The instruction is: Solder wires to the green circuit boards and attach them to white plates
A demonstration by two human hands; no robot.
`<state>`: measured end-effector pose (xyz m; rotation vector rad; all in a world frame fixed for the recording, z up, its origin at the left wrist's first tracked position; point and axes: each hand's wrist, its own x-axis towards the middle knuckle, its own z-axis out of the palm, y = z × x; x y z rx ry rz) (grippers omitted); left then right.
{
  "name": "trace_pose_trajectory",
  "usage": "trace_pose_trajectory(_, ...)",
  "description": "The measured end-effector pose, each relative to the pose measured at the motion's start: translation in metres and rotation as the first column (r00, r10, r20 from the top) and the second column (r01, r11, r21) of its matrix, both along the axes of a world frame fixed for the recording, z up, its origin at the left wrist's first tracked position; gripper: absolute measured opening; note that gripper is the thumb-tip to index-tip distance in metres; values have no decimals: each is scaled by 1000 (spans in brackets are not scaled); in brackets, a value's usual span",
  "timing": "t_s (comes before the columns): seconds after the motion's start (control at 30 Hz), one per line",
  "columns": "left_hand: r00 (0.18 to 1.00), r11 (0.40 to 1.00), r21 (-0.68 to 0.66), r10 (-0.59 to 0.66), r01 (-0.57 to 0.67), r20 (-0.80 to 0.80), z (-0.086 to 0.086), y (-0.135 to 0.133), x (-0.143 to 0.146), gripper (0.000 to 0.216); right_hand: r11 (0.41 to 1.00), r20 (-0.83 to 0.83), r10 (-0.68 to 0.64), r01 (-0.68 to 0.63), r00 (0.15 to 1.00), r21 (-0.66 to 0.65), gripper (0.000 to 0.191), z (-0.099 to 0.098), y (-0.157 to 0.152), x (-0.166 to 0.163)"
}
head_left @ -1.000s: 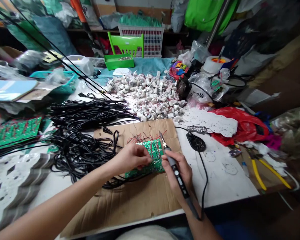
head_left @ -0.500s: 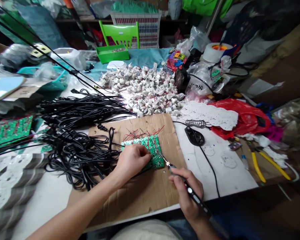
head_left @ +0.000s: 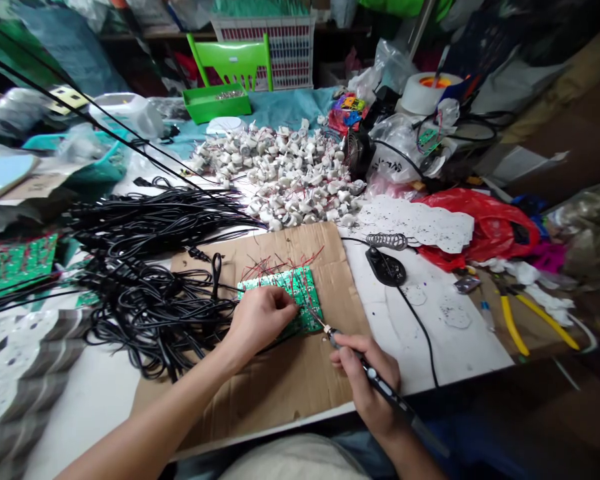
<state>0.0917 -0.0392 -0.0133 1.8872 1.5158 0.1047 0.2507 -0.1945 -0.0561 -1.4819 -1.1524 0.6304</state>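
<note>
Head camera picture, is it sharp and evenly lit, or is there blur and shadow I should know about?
Head view, middle: the green circuit board looks fairly clear; head view, lower right: the soldering iron's rear end blurs into deep shadow; head view, right edge: the bags look smeared and stretched; lighting in the head view is uneven, brighter on the white tabletop.

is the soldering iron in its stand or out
Out: the right hand holds the soldering iron, pointed at the green circuit board, while the black stand sits apart to the right.
</note>
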Motion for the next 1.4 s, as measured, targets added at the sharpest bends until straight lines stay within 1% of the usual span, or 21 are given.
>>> trace_pose_trajectory(0.17,1000,999,47,5,-5,-1,-2,-4,1,19,1000,9,29,-29,1000,-3,17,-3,0,2)
trace_pose_trajectory(0.33,1000,998,65,2,-2,-7,-3,-6,1,17,999,30,44,-44,999,11,18,-3,2,2)
trace_pose_trajectory(0.47,1000,997,79,4,-3,-14,-2,-8,2,15,999,15,31,-31,999,16,17,-2,2,0)
trace_pose_trajectory(0.57,1000,995,96,9,-7,-17,-2,-9,3,16,999,41,30,-31,999,26,17,-2,1,-1)
trace_pose_trajectory(0.7,1000,993,119,15,-14,-11,-1,-11,4,15,995,147,39,-52,988,86,17,-1,3,0)
trace_pose_trajectory(0.83,1000,991,131,29,-30,8,-2,-12,4,16,964,316,98,-169,944,205,23,-1,6,2)
trace_pose_trajectory(0.9,999,991,131,33,-34,7,-2,-12,4,16,950,353,119,-209,928,230,25,-2,7,2)
trace_pose_trajectory(1.03,999,990,140,33,-32,-2,-4,-13,4,14,953,350,123,-208,929,219,26,-4,7,2)
trace_pose_trajectory(1.2,1000,974,226,-8,13,-25,-6,-18,3,17,953,342,113,-199,933,228,25,-3,7,2)
trace_pose_trajectory(1.3,999,971,240,-12,21,-43,-7,-19,3,17,966,296,84,-151,951,208,23,-3,5,2)
trace_pose_trajectory(1.4,998,971,236,-21,34,-58,-7,-19,3,16,982,237,65,-105,969,158,22,-4,3,1)
